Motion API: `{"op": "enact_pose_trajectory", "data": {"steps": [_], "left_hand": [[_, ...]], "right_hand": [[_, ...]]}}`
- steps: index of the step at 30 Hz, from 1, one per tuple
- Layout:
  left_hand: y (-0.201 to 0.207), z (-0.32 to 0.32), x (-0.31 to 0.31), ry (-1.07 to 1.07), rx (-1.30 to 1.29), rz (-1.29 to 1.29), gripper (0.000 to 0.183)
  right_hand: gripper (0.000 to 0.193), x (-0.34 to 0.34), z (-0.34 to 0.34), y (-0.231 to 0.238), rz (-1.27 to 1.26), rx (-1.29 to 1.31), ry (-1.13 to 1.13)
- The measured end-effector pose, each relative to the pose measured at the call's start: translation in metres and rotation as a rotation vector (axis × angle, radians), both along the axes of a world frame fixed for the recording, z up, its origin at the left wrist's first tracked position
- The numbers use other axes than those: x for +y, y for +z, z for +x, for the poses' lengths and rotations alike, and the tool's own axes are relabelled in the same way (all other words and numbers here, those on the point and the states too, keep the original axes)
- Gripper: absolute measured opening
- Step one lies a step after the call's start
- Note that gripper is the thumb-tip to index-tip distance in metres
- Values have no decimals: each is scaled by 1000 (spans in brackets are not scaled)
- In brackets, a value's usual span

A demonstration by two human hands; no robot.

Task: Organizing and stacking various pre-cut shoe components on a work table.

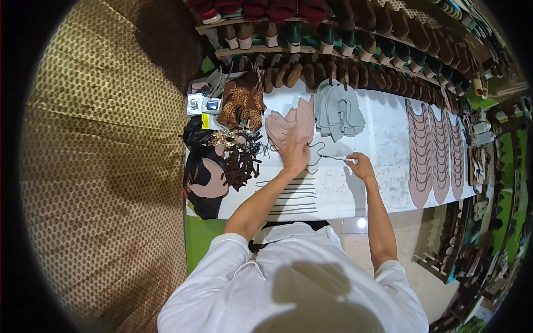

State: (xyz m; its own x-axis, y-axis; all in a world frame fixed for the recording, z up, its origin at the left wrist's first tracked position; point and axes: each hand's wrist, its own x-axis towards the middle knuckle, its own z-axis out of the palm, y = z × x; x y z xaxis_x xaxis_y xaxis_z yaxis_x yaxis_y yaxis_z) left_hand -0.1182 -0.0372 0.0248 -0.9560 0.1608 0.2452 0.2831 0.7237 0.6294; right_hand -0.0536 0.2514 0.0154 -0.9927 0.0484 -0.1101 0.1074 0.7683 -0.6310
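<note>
My right hand (362,166) is closed in a pinch on one end of a thin dark cord (333,158). The cord runs left in loose loops over the white tabletop toward my left hand (296,154). That hand is blurred by motion at the near edge of a fanned stack of pink cut pieces (300,115); whether its fingers grip the cord is unclear. Just nearer lie several short dark strips (293,195) in parallel rows. Beyond and to the right sits a pile of grey cut pieces (340,109).
Overlapping pink pieces with dark wavy edges (420,158) lie in columns at the table's right. On the left are leopard-print pieces (241,105), brown scraps (241,171) and a black sheet (202,205). Shelves of shoes (327,39) stand behind; a patterned gold curtain (111,183) hangs left.
</note>
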Motion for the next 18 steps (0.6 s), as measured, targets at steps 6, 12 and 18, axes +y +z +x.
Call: {"op": "enact_pose_trajectory", "data": {"steps": [6, 12, 18], "left_hand": [[-33, 17, -63, 366, 18, -238, 20], [-25, 14, -86, 217, -135, -228, 17], [43, -21, -111, -21, -312, 81, 15]], "right_hand": [[32, -16, -13, 16, -110, -43, -86], [33, -45, -35, 44, -202, -42, -64], [34, -119, -67, 101, -343, 120, 97]]}}
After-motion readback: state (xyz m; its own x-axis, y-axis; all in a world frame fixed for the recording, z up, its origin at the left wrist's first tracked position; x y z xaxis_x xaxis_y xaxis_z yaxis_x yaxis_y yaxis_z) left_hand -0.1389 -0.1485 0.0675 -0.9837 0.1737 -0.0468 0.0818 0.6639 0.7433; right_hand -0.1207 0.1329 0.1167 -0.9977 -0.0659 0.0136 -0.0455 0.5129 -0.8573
